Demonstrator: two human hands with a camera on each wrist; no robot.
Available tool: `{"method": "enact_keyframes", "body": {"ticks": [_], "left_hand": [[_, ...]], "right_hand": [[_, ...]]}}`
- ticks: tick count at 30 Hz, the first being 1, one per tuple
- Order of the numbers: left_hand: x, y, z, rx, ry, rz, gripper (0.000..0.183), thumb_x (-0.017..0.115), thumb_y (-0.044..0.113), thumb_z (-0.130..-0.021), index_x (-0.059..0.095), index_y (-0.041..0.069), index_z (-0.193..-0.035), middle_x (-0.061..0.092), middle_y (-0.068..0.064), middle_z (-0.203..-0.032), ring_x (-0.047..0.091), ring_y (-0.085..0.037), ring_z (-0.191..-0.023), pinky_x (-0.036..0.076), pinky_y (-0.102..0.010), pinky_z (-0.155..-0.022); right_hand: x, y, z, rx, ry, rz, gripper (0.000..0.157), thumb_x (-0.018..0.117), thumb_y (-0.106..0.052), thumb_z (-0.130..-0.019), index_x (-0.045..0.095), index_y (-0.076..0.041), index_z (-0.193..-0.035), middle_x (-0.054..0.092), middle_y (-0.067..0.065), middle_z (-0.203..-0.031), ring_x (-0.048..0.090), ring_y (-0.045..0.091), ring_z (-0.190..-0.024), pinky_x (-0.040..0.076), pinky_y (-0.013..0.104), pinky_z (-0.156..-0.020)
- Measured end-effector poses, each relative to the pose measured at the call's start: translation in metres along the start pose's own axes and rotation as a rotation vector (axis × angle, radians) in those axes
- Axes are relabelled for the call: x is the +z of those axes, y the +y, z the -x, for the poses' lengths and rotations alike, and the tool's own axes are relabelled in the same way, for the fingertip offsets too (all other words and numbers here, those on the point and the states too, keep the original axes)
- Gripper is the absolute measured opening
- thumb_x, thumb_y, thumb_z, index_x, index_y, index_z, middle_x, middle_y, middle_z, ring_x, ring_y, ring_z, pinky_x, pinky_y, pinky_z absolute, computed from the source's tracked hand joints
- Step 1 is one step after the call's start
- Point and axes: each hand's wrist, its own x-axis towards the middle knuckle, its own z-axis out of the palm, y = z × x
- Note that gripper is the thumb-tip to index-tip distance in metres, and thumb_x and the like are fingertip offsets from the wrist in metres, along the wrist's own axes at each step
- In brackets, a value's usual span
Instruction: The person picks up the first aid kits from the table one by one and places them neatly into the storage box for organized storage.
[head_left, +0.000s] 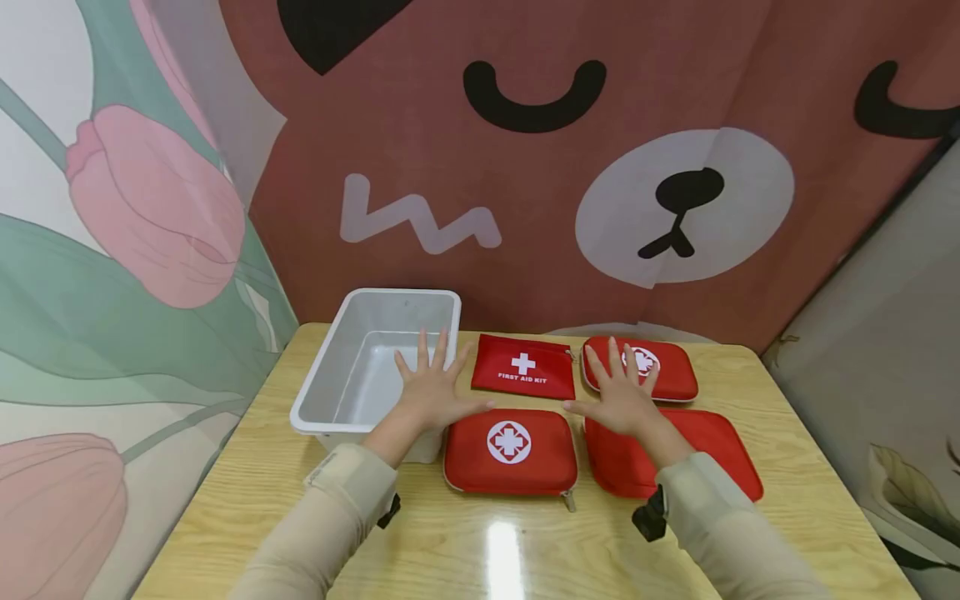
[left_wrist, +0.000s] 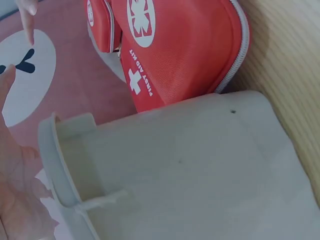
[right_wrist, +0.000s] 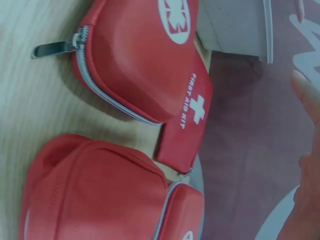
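Observation:
Both hands are held up over the table with fingers spread and nothing in them. My left hand [head_left: 429, 398] overlaps the right side of a grey plastic bin [head_left: 315, 392] in the head view. My right hand [head_left: 621, 402] hovers above the red cases on the right. Between the wrists lies a red zippered first aid case [head_left: 540, 467] with a white cross emblem. Behind it is a flat red first aid pouch [head_left: 495, 367]. A second emblem case [head_left: 678, 375] sits at the back right, and a plain red case [head_left: 723, 450] lies in front of it, partly hidden by the right forearm.
The light wood table [head_left: 247, 500] backs onto a curtain [head_left: 525, 208] printed with a bear face. A tulip-patterned curtain [head_left: 157, 208] hangs at the left. The bin's rim stands higher than the cases.

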Motion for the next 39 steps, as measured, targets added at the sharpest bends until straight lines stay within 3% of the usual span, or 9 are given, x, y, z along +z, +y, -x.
{"method": "enact_keyframes", "body": {"ticks": [14,21,27,33,39], "left_hand": [[-0.001,-0.021,0.011,-0.016,0.012,0.014,0.093,0.041,0.074,-0.066,0.013,0.023,-0.139,-0.008,-0.011,-0.143,-0.018,-0.039,-0.124,-0.007,-0.068,-0.085],[-0.002,-0.03,0.014,-0.03,0.019,0.004,0.092,0.039,0.073,-0.068,0.012,0.023,-0.139,-0.005,-0.013,-0.143,-0.013,-0.04,-0.124,-0.004,-0.068,-0.085],[-0.002,-0.038,0.019,-0.033,0.039,0.041,0.091,0.04,0.073,-0.068,0.015,0.022,-0.139,-0.004,-0.014,-0.143,-0.016,-0.04,-0.124,-0.009,-0.067,-0.085],[0.0,-0.049,0.026,-0.044,0.049,0.046,0.093,0.037,0.076,-0.067,0.014,0.022,-0.139,-0.005,-0.014,-0.143,-0.016,-0.04,-0.123,-0.008,-0.068,-0.085],[-0.002,-0.059,0.032,-0.054,0.064,0.039,0.095,0.034,0.078,-0.066,0.015,0.021,-0.139,-0.004,-0.015,-0.143,-0.018,-0.039,-0.123,-0.006,-0.069,-0.084]], "right_hand": [[0.014,-0.008,0.001,-0.055,-0.004,-0.018,0.097,0.05,-0.065,-0.069,0.004,-0.019,-0.14,-0.005,0.02,-0.141,-0.007,0.044,-0.123,-0.015,0.067,-0.083],[0.017,-0.015,-0.001,-0.059,-0.017,-0.023,0.103,0.051,-0.069,-0.065,0.007,-0.014,-0.14,-0.005,0.019,-0.142,-0.005,0.042,-0.123,-0.011,0.066,-0.085],[0.021,-0.023,-0.001,-0.082,-0.028,-0.041,0.102,0.053,-0.066,-0.065,0.009,-0.013,-0.14,-0.008,0.016,-0.142,-0.005,0.042,-0.124,-0.012,0.064,-0.087],[0.032,-0.023,0.001,-0.083,-0.027,0.004,0.099,0.052,-0.066,-0.067,0.01,-0.013,-0.14,-0.007,0.015,-0.143,-0.002,0.043,-0.124,-0.009,0.063,-0.089],[0.042,-0.024,0.002,-0.099,-0.035,-0.022,0.1,0.052,-0.067,-0.065,0.013,-0.014,-0.14,-0.005,0.017,-0.142,-0.002,0.041,-0.125,-0.011,0.062,-0.089]]}}
